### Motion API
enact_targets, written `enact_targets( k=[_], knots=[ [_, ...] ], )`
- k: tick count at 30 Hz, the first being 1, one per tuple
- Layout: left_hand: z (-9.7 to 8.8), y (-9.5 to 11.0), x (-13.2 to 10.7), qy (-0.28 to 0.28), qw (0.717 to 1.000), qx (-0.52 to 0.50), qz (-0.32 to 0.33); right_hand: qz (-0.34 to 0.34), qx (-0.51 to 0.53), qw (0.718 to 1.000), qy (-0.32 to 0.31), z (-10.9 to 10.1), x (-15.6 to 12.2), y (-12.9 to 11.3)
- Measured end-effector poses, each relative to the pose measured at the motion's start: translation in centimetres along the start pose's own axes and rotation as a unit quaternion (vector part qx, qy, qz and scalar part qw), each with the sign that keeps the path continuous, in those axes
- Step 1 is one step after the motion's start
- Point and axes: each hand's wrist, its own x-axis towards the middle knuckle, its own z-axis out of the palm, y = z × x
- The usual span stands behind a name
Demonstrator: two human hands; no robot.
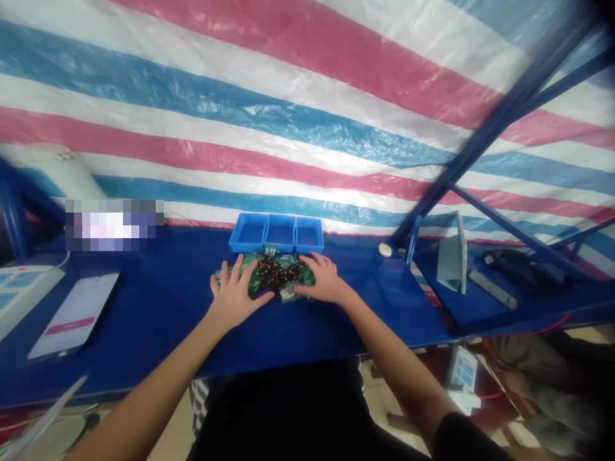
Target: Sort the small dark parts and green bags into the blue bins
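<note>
Black clothing (288, 416) filled the bottom edge at six o'clock, cut off by the frame, with both forearms reaching up from there over the blue counter (168, 307). At the centre sat a pile of small green and black parts (277, 272), coppery flecks showing in it; pale marks on some green pieces were too small to read. Its left side lay partly hidden under the left hand (236, 296), whose fingers were spread wide with the thumb pointing toward three o'clock. Opposite, the right hand (323, 278) covered the pile's right edge, fingers parted and slightly bent; whether the tips pressed on anything could not be told. Just beyond, at twelve o'clock, stood a blue tray (310, 240) with three compartments. Toward nine o'clock lay a phone (74, 314), its lit screen carrying blurred lines and a red bar whose lettering was illegible. Past it, a white box (26, 291) with blue panels ran out of frame. Between nine and ten, a pixelated patch (114, 224) masked whatever was behind it. Toward four o'clock, another blue-panelled box (464, 371) bore unreadable markings.
</note>
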Motion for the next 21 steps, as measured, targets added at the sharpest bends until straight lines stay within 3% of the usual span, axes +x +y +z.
enact_targets(
  k=[4,10,18,21],
  knots=[
    [0.5,0.5,-0.8,-0.003,0.999,0.009,0.032,0.044,-0.036,0.997,-0.051,1.7,-2.2,0.8],
    [1.5,0.8,0.6,-0.005,0.997,-0.003,0.080,-0.027,-0.048,0.998,-0.012,4.6,-1.0,-1.0],
    [1.6,-0.5,2.1,-0.034,0.989,-0.019,0.145,-0.094,0.014,0.995,-0.014,4.8,1.4,-2.0],
    [1.5,-0.4,2.2,-0.028,0.991,-0.037,0.129,-0.061,0.084,0.994,0.044,5.0,2.4,-1.4]
  ],
)
